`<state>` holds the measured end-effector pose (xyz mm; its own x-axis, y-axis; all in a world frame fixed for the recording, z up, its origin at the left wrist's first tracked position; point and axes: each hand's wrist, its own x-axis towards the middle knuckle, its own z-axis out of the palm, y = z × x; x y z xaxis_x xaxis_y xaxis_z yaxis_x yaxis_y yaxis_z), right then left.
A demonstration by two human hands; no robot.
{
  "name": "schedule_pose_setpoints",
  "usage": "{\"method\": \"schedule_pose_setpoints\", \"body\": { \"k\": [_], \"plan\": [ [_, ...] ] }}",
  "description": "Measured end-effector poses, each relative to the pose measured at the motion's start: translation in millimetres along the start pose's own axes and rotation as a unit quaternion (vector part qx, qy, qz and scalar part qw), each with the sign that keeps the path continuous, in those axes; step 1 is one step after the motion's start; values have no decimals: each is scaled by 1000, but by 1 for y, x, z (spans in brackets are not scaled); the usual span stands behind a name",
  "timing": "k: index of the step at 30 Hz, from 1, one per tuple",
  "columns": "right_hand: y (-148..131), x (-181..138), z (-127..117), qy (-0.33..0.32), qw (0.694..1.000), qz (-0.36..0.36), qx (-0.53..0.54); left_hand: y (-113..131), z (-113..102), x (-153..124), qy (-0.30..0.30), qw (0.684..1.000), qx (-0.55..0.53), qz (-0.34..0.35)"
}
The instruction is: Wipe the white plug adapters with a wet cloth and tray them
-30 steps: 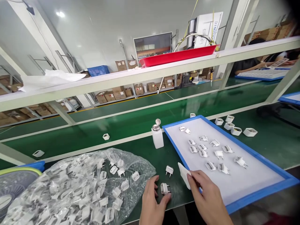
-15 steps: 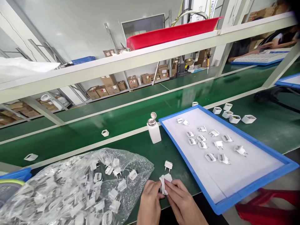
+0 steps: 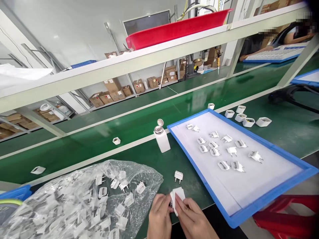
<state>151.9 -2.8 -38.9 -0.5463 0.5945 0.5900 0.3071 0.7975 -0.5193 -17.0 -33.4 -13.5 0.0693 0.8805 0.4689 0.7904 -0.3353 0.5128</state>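
Left hand: I see the left hand (image 3: 159, 214) low in the middle, fingers curled in a pinch round a small piece that is mostly hidden, so I cannot tell what it is.
Right hand: close beside it, the right hand (image 3: 193, 217) pinches a white cloth (image 3: 180, 192) between thumb and fingers.
Cloth: folded, above the near edge of the green bench (image 3: 171, 162) — it meets the left fingertips.
Stool: something red, apparently a stool (image 3: 281, 215), shows below the bench at lower right.
Loose plug: just beyond the cloth, a white plug (image 3: 178, 175) lies alone, its two pins toward me.
Bag: to the left, a clear plastic bag (image 3: 152, 181) spreads over the bench, heaped with white plugs (image 3: 122, 223).
Tray: to the right, a blue-rimmed tray (image 3: 266, 181) bears a dozen or so scattered plugs (image 3: 255, 155), well apart from the hands.
Bottle: a white bottle (image 3: 162, 142) stands near the tray's far left corner, its metal lid tipped up.
Shells: five white shells (image 3: 263, 121) sit beyond the tray's right side; others lie farther left.
Shelf: a pale beam (image 3: 139, 68) crosses overhead, bearing a long red tub (image 3: 174, 31).
Back: cardboard boxes (image 3: 117, 95) line the wall; at far right, co-workers (image 3: 254, 46) sit by another tray (image 3: 271, 59).
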Motion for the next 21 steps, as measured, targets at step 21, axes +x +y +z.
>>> {"method": "schedule_pose_setpoints", "body": {
  "k": [21],
  "plan": [
    [-19,19,-34,47,748,411,519,52,7,3,253,963,-86,-39]
  ]
}}
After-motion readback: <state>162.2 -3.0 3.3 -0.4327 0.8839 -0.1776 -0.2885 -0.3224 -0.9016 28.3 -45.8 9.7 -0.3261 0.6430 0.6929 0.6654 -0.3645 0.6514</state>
